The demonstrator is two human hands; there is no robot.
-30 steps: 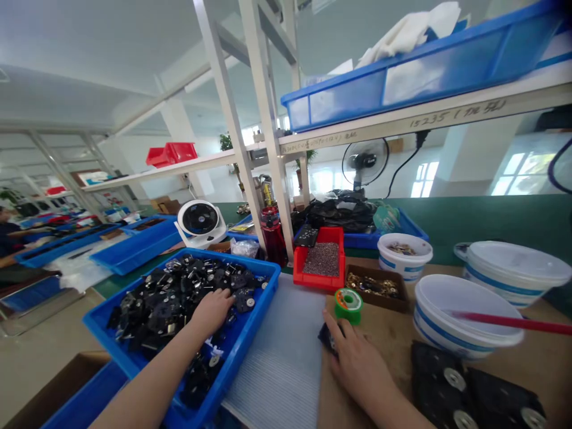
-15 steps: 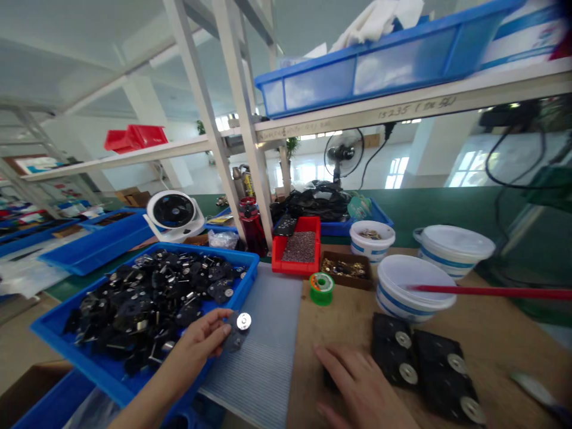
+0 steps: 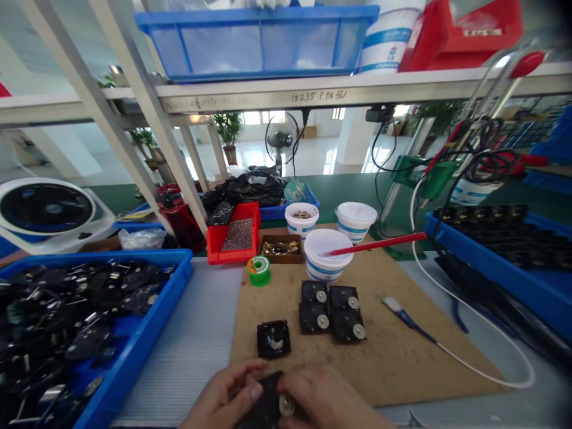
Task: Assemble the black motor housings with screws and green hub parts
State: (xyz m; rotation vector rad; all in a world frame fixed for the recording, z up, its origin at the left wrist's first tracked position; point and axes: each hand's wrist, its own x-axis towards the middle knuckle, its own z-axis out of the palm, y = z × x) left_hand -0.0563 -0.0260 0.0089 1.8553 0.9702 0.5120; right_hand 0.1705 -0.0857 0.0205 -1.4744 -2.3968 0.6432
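Both my hands meet at the bottom edge of the head view over a brown board (image 3: pixel 388 351). My left hand (image 3: pixel 223 398) and my right hand (image 3: pixel 328 400) are closed together on one black part with a round metal disc (image 3: pixel 273 406). Just beyond them a single black square part (image 3: pixel 273 338) lies on the board. Further back several black parts with metal discs (image 3: pixel 333 310) lie side by side. On the left a blue tray (image 3: pixel 147 333) holds a heap of the same black parts.
A green solder spool (image 3: pixel 258 269), a red bin of small pieces (image 3: pixel 214 253), a brown box of brass bits (image 3: pixel 280 248) and white tubs (image 3: pixel 324 262) stand behind. A red rod (image 3: pixel 379 243) rests in one tub. A soldering iron (image 3: pixel 409 320) with white cable lies right.
My left hand lifted a black part out of the blue tray and brought it to my right hand; both now grip it. The view swung right and down.
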